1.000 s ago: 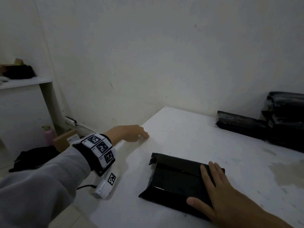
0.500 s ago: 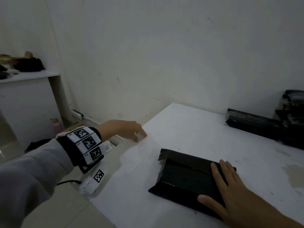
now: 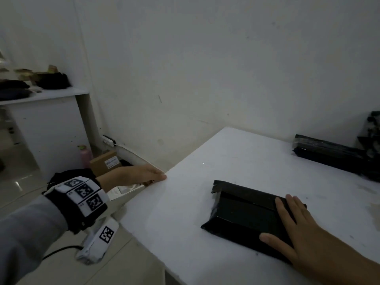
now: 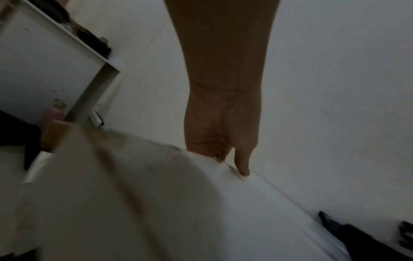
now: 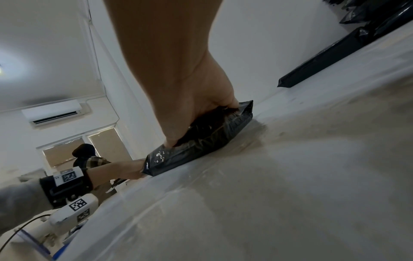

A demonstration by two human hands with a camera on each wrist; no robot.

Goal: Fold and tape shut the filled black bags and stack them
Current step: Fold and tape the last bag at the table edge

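A filled black bag (image 3: pixel 242 212) lies on the white table (image 3: pixel 205 161) with its top flap folded over. My right hand (image 3: pixel 287 221) lies flat on the bag's right end and presses it down, fingers straight; the right wrist view shows the bag (image 5: pixel 201 141) under that palm. My left hand (image 3: pixel 158 177) is at the table's left edge, well left of the bag. In the left wrist view its thumb (image 4: pixel 242 167) is on the edge and the fingers curl below, pinching a small pale piece of tape (image 4: pixel 232 170). Finished black bags (image 3: pixel 329 155) lie at the back right.
A taller pile of black bags (image 3: pixel 373 136) stands at the far right edge. On the floor to the left are a cardboard box (image 3: pixel 104 163), a pink bottle (image 3: pixel 85 155) and a white shelf unit (image 3: pixel 47 95). Another person (image 5: pixel 89 159) is in the background.
My left hand has slid from the tabletop to the table's left edge and lower. The right hand stays pressed on the bag. My head has turned left.
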